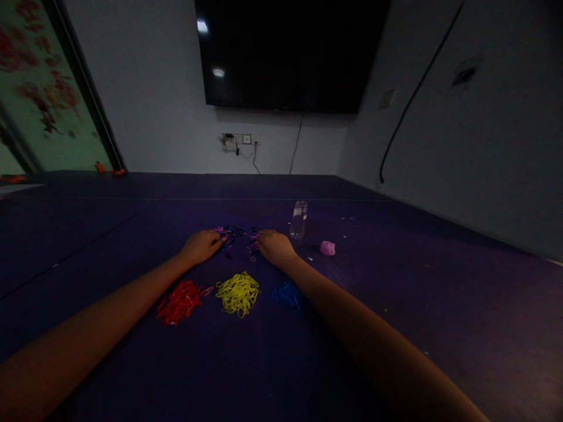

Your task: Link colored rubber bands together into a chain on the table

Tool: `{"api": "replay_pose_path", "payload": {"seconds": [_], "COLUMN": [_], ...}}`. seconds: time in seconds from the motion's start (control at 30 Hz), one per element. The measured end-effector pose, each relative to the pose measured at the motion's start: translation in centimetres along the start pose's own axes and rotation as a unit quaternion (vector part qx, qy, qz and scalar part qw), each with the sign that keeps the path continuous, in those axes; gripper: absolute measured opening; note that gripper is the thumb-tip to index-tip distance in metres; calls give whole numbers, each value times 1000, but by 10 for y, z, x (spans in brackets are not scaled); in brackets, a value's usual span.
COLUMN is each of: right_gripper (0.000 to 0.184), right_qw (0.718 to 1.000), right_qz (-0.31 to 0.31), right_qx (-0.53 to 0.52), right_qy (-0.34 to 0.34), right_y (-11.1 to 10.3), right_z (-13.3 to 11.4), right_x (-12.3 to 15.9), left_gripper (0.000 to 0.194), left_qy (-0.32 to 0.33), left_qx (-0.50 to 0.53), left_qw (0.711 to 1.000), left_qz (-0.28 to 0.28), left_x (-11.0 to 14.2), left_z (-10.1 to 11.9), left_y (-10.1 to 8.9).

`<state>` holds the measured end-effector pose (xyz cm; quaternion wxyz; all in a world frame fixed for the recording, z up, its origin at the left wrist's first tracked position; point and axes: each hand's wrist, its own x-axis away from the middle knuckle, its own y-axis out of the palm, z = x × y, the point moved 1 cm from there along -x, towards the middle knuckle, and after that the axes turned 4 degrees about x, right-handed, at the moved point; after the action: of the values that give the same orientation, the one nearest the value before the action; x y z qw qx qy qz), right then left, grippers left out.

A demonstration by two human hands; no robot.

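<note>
A loose pile of mixed dark, purple and pink rubber bands [235, 231] lies on the dark purple table between my hands. My left hand [200, 247] rests at its left edge, thumb and fingers slightly apart and touching the bands. From the other side, the fingers of my right hand [275, 246] lie on some purple and pink bands. Neither hand visibly grips a band, though the fingertips are small and dim. Closer to me sit separate heaps of red rubber bands [180, 302], yellow rubber bands [238, 293] and blue rubber bands [285, 294], the blue one partly behind my right forearm.
Beyond my right hand stands a clear glass bottle [298, 221], upright. A pink lump [327, 248] is to its right, with small white scraps around on the table [440, 305]. A wall with sockets [240, 140] and a large dark television [290, 53] closes off the far side.
</note>
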<state>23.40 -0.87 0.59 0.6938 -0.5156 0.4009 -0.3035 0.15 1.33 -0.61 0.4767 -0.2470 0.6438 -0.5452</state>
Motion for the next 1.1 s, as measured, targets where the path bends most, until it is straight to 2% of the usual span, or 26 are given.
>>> {"api": "replay_pose_path", "payload": {"seconds": [1.1], "right_gripper": [36], "right_qw": [1000], "right_qz": [-1], "right_qx": [-3], "right_qy": [4], "right_y": [2], "right_z": [1], "right_x": [-2], "left_gripper": [41], "left_qy": [1], "left_qx": [23], "left_qw": [1000], "left_qz": [12], "left_x": [1], "left_z": [-1], "left_y": [1]}}
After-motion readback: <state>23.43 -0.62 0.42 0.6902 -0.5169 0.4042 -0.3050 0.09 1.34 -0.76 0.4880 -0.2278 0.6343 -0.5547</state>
